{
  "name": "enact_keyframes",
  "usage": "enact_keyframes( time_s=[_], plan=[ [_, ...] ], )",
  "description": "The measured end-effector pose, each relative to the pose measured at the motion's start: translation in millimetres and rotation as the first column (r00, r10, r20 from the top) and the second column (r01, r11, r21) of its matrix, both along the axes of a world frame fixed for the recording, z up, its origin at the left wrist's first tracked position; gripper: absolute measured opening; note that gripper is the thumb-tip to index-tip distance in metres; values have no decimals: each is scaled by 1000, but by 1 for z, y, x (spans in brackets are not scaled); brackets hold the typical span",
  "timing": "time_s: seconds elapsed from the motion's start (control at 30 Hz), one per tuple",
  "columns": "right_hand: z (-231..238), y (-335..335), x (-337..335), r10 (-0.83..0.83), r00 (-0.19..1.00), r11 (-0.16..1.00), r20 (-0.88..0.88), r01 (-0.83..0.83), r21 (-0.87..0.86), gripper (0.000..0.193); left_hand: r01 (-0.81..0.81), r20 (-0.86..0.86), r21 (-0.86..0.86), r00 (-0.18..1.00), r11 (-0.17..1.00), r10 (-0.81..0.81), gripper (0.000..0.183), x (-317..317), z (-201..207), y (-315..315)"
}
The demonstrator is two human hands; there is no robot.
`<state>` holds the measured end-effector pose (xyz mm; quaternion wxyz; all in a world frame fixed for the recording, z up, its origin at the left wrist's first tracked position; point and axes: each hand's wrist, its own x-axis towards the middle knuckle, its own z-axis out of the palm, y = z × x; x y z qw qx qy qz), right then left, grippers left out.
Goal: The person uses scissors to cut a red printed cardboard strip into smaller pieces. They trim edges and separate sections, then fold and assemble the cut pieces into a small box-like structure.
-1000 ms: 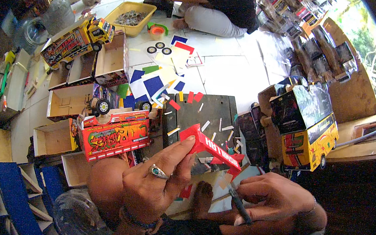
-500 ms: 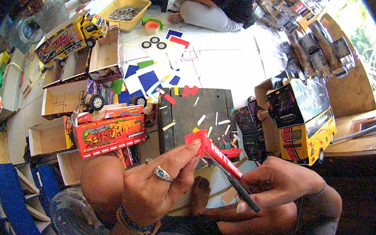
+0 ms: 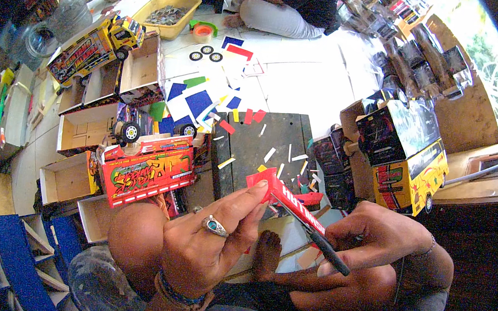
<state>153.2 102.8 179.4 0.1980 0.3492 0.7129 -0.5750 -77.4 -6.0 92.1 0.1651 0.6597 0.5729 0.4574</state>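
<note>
My left hand (image 3: pixel 210 242), wearing a ring with a blue-green stone, pinches one end of a red sticker strip (image 3: pixel 299 208) with white lettering. In my right hand (image 3: pixel 367 239) is a slim, black-handled cutting tool (image 3: pixel 328 252); its blade lies along the strip's lower edge. The fingers hide how its handle is built, so I cannot tell whether it is scissors or a knife. Both hands are held over my lap, in front of a dark wooden board (image 3: pixel 262 148) strewn with small white, red and yellow scraps.
Left stand a red toy truck body (image 3: pixel 148 173), a yellow toy truck (image 3: pixel 97 48) and open wooden boxes (image 3: pixel 87 128). A yellow-black toy truck body (image 3: pixel 406 176) is at right. Farther off are coloured sheets (image 3: pixel 197 105), small wheels (image 3: pixel 206 54), a yellow basin (image 3: pixel 166 15) and a seated person (image 3: pixel 280 14).
The view has shifted slightly. The black-handled tool has tilted a little against the red strip, and my right hand sits slightly higher. Both hands keep their hold.
</note>
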Motion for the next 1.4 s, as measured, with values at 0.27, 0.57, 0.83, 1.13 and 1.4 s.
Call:
enact_keyframes(
  time_s=[0.27, 0.57, 0.83, 1.13, 1.4],
  plan=[
    [1, -3, 0, -19, 1000, 998, 4, 20, -62, 37, 26, 79, -2, 997, 1000, -26, 32, 1, -2, -1],
    [3, -5, 1, -5, 1000, 1000, -26, 5, -14, 35, 27, 95, 44, 995, 999, -31, 32, 1, -1, -1],
    [-4, -3, 8, 98, 994, 993, -40, -95, 75, 35, 35, 61, 27, 997, 999, -37, 32, -2, 1, -2],
    [-7, -5, 12, 127, 986, 979, -107, -108, 173, 32, 25, 70, -28, 997, 999, -23, 33, 0, -1, -3],
    [-4, -4, 15, 26, 999, 1000, -42, -26, -5, 35, -14, -56, -26, 998, 1000, 13, 34, 2, -9, -5]
  ],
)
